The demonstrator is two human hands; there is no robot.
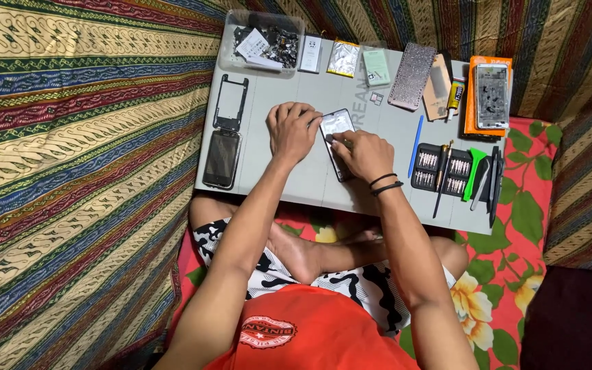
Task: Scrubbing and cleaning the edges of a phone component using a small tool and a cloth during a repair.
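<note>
Opened black smartphone with its pale inner plate showing [338, 140] lies mid-bench [296, 103], pinned by the flat, spread left hand [292, 128]; the right hand [363, 155] pinches a small tool at it. Thin, stiff, probably fragile: best held by its edges.

Striped cloth room, low grey counter

A multicoloured striped batik cloth [70, 137] covers the surroundings; a red floral-print fabric [515, 274] lies under the flat grey counter [310, 181].

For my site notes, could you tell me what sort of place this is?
Probably a makeshift phone-repair spot at home, on the floor: a person sits cross-legged on patterned cloth at a low grey work board, both hands on an opened phone, with a screwdriver-bit set and a box of spare parts nearby.
</note>
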